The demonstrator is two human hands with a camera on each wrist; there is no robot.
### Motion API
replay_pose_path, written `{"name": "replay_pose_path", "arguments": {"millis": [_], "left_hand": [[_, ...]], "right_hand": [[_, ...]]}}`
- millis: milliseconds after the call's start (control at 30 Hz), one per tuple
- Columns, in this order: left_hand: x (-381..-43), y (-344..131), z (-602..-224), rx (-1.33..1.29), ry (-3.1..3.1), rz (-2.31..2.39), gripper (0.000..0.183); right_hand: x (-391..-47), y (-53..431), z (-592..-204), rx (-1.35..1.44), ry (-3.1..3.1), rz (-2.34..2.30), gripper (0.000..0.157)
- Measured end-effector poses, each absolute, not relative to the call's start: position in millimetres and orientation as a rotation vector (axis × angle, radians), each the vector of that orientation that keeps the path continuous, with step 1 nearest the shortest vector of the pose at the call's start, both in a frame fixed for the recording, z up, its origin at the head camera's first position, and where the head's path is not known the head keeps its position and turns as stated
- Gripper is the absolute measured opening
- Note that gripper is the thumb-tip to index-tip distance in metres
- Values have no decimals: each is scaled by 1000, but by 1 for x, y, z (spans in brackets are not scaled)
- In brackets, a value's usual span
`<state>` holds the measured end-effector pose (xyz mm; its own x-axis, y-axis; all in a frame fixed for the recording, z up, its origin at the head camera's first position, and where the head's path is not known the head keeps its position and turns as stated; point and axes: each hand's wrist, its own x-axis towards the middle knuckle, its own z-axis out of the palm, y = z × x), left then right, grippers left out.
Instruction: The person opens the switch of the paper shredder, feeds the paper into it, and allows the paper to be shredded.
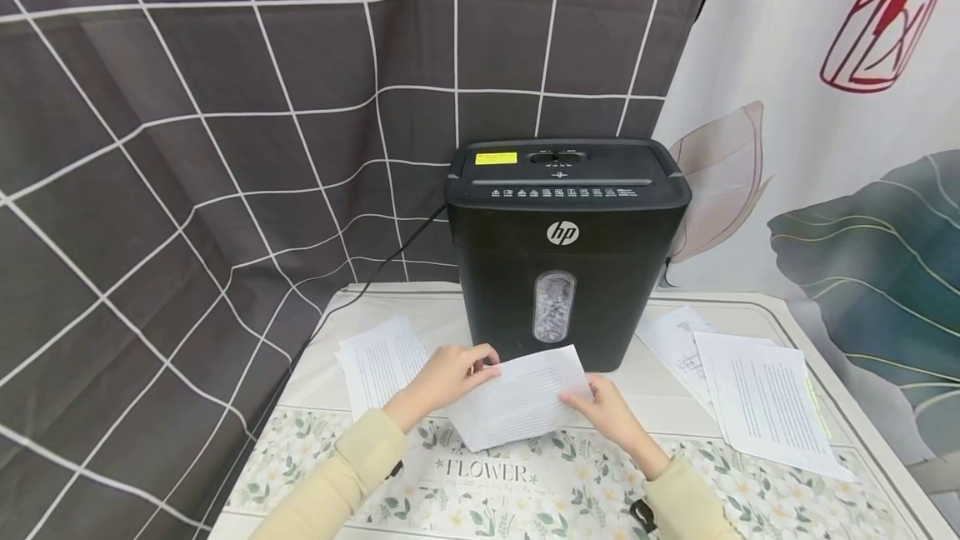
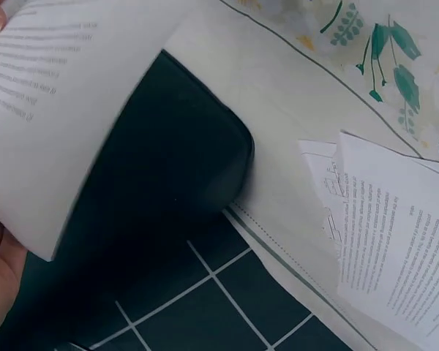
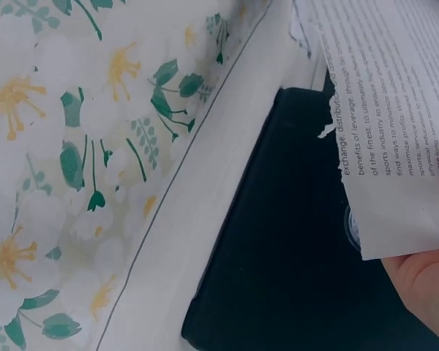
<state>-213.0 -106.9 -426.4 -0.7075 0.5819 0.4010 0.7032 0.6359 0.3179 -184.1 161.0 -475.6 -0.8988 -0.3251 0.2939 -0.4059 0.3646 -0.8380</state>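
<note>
A printed sheet of paper (image 1: 525, 402) is held up, tilted, in front of the black shredder's lower body. My left hand (image 1: 452, 375) grips its upper left part with curled fingers. My right hand (image 1: 611, 417) pinches the right edge, thumb on the printed face and the other fingers behind. One edge of the sheet (image 3: 395, 146) looks ragged and torn in the right wrist view. The black HP paper shredder (image 1: 562, 290) stands upright behind both hands, with shredded paper showing through its front window (image 1: 553, 307). Its feed slot (image 1: 562, 182) is bare.
Loose printed sheets (image 1: 382, 361) lie left of the shredder, and more overlapping papers (image 1: 772, 402) lie to its right. A black cord (image 1: 367, 286) runs from the shredder down the table's left side. A dark grid curtain (image 1: 300, 107) hangs close behind; a flowered cloth (image 1: 510, 482) covers the table.
</note>
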Motion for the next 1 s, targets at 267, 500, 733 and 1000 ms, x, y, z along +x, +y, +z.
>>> {"name": "replay_pose_path", "arguments": {"millis": [267, 500, 733, 1000], "left_hand": [[-215, -114, -423, -822, -2645, -765, 22], [-221, -120, -422, -737, -2573, -1069, 35], [-226, -122, -422, -700, -2401, -1553, 54], [-221, -118, -419, -762, -2226, -1967, 59]], "right_hand": [[-189, 176, -467, 650, -2481, 1600, 17], [-191, 188, -461, 684, -2425, 1618, 17], [-191, 195, -452, 689, -2389, 1603, 17], [-191, 197, -438, 517, -2350, 1725, 19]]}}
